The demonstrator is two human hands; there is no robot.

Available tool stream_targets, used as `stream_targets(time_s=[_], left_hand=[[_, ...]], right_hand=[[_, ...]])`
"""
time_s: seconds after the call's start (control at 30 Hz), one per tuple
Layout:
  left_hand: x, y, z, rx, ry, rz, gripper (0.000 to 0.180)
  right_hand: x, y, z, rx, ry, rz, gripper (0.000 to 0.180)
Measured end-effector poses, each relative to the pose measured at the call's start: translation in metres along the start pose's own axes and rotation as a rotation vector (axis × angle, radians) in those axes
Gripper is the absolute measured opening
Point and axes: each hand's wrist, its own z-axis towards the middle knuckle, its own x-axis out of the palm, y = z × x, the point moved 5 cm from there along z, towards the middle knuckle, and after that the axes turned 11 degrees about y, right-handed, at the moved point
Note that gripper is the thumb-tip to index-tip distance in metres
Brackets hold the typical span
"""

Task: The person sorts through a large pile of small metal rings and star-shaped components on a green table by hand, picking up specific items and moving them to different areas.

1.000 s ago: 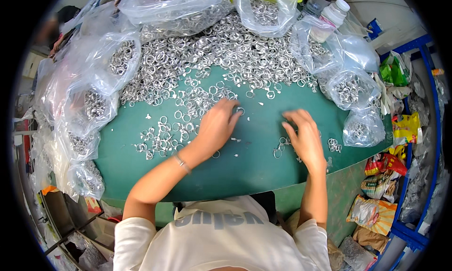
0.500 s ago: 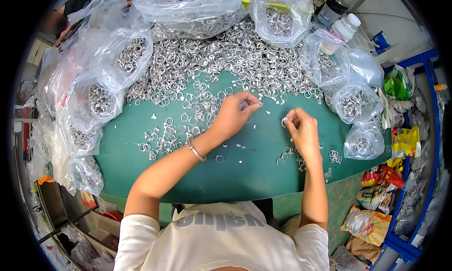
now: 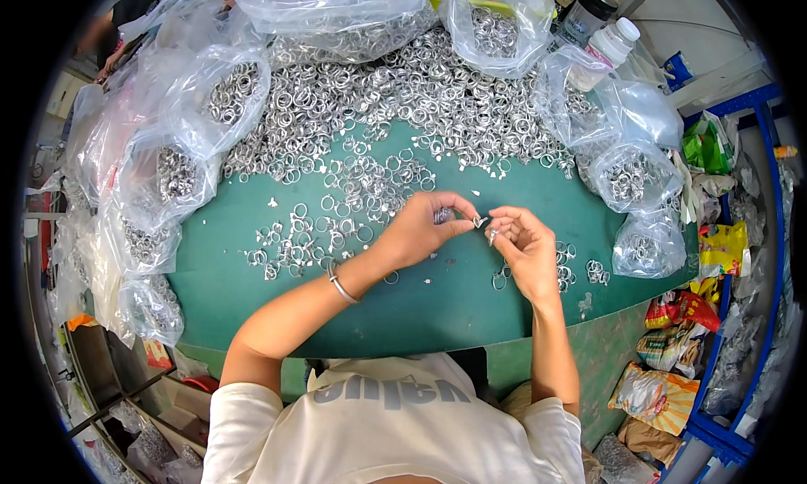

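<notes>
Above the green surface [image 3: 437, 307], just in front of the person's chest, both hands have come up off the scattered rings and met fingertip to fingertip. A second ago they lay flat, palms down, raking among the loose pieces; half a second ago they were lifting and closing in. Now the left hand [image 3: 418, 230] pinches a small metal ring [image 3: 477, 222] at its fingertips, with what looks like more rings cupped in the palm. The right hand [image 3: 523, 244] pinches a second small piece [image 3: 493, 233] right against it. Picking seems over and joining or checking the two pieces is in hand. Beyond the fingertips lies the heap of rings [image 3: 403, 97]; clear bags of rings [image 3: 210, 106] flank it.
</notes>
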Motion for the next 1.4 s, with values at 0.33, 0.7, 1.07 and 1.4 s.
stream_targets(time_s=[0.33,0.7,1.07,1.4], left_hand=[[0.009,0.031,-0.001,-0.179,0.122,-0.713,0.034],[0.018,0.027,-0.01,-0.196,0.248,-1.165,0.052],[0.021,0.007,-0.019,0.079,0.253,-0.676,0.045],[0.026,0.037,-0.03,-0.228,0.126,-0.764,0.028]], right_hand=[[0.002,-0.008,-0.007,-0.015,-0.044,-0.39,0.014],[0.005,-0.004,-0.013,-0.096,-0.159,-0.291,0.016],[0.018,0.012,-0.018,-0.19,-0.16,-0.394,0.018],[0.001,0.022,-0.005,-0.002,-0.006,-0.585,0.017]])
